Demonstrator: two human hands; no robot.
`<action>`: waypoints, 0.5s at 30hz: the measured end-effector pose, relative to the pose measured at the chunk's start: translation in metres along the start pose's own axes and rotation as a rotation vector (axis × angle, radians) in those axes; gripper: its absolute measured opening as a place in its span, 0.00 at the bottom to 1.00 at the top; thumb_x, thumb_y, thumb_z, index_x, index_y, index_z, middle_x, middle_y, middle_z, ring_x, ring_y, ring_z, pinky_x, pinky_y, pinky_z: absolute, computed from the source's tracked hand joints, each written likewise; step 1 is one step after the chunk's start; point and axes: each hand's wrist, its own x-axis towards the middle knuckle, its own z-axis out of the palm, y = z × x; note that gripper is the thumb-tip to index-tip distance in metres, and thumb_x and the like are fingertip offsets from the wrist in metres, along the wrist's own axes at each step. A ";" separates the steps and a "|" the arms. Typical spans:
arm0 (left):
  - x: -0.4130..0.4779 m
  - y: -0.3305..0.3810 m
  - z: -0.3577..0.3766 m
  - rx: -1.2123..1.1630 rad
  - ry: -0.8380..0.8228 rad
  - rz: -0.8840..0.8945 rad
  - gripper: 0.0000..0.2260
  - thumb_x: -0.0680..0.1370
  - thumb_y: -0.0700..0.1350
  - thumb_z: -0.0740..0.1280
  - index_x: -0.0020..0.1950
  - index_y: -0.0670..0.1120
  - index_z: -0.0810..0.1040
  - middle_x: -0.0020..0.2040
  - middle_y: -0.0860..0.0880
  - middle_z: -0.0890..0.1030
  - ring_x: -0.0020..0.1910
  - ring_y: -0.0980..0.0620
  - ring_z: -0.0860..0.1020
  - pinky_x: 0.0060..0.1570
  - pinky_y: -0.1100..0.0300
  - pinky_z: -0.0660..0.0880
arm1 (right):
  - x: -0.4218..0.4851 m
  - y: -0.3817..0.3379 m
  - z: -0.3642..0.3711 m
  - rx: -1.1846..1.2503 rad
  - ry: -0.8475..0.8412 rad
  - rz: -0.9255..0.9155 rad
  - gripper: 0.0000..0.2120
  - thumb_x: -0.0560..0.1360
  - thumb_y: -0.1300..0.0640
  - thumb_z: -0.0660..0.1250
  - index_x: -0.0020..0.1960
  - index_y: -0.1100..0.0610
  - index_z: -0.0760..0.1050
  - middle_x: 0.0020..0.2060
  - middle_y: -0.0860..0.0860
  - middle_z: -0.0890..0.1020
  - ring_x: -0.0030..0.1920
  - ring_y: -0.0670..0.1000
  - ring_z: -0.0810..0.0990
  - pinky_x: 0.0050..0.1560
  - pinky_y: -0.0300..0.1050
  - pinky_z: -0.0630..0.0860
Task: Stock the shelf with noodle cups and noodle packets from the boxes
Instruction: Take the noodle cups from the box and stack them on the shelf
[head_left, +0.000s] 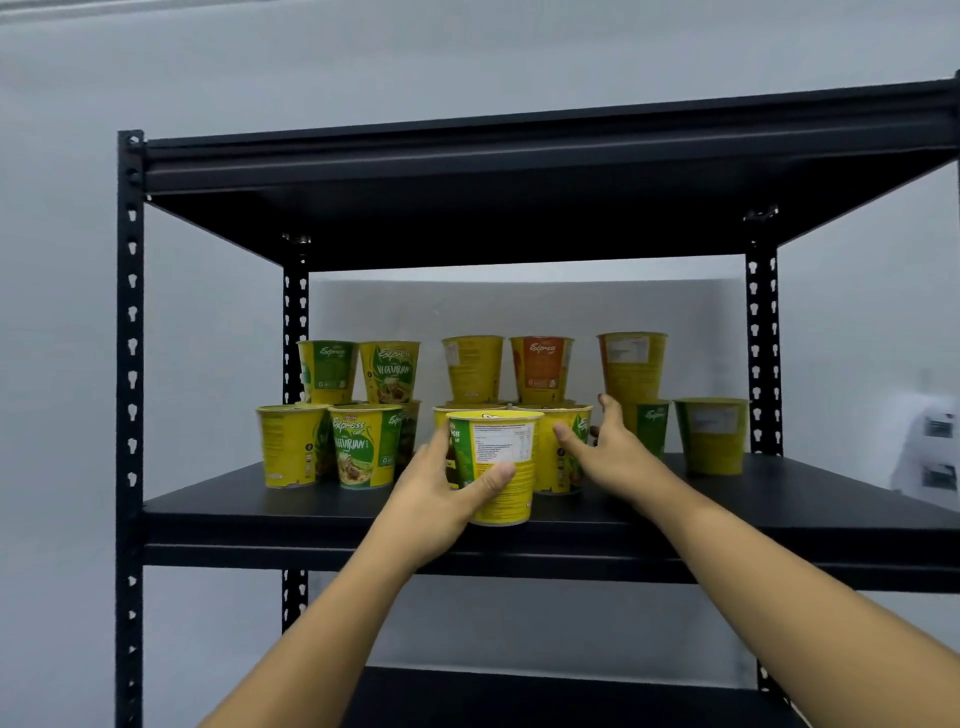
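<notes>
Middle shelf (260, 506), cups in two tiers. At your left, a front pair (363, 447) stands side by side, with an upper pair (389, 371) stacked above and behind. At centre, your left hand (441, 488) holds a noodle cup (498, 467) at the front edge, before the centre cluster (563, 457). Your right hand (613, 452) lies just right, thumb against that cluster. Further right stands a stacked cup (632, 366), then a lone cup (711, 436) near the rear post.

Noodle cups (363, 447): approx 13 showing on middle board. 5 sitting in upper tier; approx 8 standing in lower tier, incl. 1 front cup (501, 467). More hiding behind, exact no. unclear. 2 cups showing orange. Hands reaching in: 2, left hand (441, 483) + right hand (610, 449). Shelf unit (130, 364): 1, showing 3 boards.
</notes>
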 end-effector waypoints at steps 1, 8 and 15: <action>0.002 -0.003 0.001 0.011 0.014 0.004 0.20 0.71 0.70 0.70 0.58 0.76 0.66 0.64 0.62 0.77 0.62 0.62 0.76 0.59 0.63 0.73 | -0.005 0.002 -0.002 0.000 0.034 -0.014 0.44 0.78 0.35 0.64 0.83 0.50 0.43 0.78 0.56 0.65 0.76 0.58 0.67 0.72 0.56 0.67; 0.004 0.009 0.025 0.068 -0.005 0.080 0.37 0.70 0.69 0.70 0.77 0.57 0.69 0.67 0.58 0.77 0.65 0.57 0.76 0.67 0.54 0.75 | -0.058 0.004 -0.025 0.189 0.103 -0.282 0.27 0.78 0.32 0.61 0.72 0.44 0.71 0.60 0.40 0.80 0.60 0.38 0.77 0.59 0.39 0.76; 0.020 0.033 0.075 0.164 -0.093 0.092 0.28 0.79 0.61 0.69 0.77 0.55 0.71 0.66 0.54 0.81 0.64 0.52 0.78 0.63 0.58 0.74 | -0.074 0.029 -0.058 0.099 -0.022 -0.194 0.57 0.58 0.21 0.71 0.80 0.38 0.51 0.67 0.36 0.71 0.65 0.46 0.78 0.67 0.54 0.77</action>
